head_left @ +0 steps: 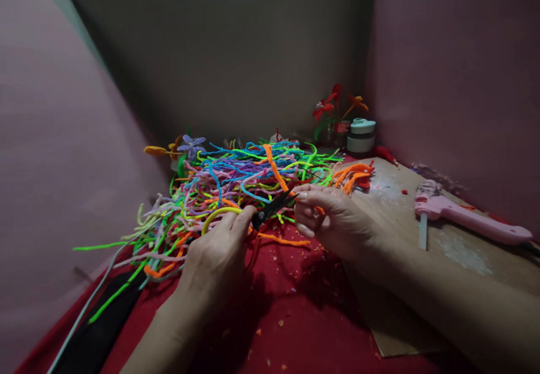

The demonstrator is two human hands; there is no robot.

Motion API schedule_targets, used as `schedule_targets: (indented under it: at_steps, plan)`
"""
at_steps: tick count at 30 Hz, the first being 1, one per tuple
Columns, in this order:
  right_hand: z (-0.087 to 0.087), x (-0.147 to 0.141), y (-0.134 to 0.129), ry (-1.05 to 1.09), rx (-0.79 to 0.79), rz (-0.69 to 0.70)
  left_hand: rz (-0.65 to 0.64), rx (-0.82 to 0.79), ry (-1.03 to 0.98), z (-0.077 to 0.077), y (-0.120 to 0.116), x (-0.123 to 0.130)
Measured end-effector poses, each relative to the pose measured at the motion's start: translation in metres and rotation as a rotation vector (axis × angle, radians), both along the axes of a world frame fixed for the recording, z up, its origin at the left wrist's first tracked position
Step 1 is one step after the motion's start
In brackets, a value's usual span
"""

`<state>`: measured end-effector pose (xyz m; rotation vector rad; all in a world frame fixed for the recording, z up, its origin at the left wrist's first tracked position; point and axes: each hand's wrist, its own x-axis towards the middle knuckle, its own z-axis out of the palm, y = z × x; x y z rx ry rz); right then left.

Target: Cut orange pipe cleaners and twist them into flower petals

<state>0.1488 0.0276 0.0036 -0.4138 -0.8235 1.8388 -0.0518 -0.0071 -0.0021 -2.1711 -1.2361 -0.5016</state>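
My left hand [215, 253] is closed around a pair of scissors [262, 216] with black blades and what looks like a yellow handle loop. The blades point right, slightly apart, with their tips close to my right fingertips. Pinched in my right hand [331, 216] is a fuzzy orange pipe cleaner [275, 167]; its long part rises up and left past the blade tips, and a short end shows below the fingers. Whether the blades touch it I cannot tell. Behind both hands lies a big tangled heap of pipe cleaners [236, 171] in many colours.
A pink glue gun [468, 216] rests on a brown board [392, 320] at right. Orange pipe cleaner pieces [352, 177] lie on its far edge. Behind stand a lidded jar [361, 136] and red flowers [324, 107]. Scraps dot the red cloth [304, 329]. A white cable [90, 295] runs along the left.
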Motion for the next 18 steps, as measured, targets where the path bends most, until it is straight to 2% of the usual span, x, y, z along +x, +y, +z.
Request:
schedule_targets:
  at_steps: [11,18]
  plan:
    - [0.0009,0.0024,-0.0002,-0.010,0.007,-0.007,0.056,0.006,0.035,-0.0013,0.0001,0.0004]
    - [-0.0031,0.0023,0.0023,-0.046,0.018,-0.090,0.135,0.026,0.135,0.0030,-0.0062,0.0042]
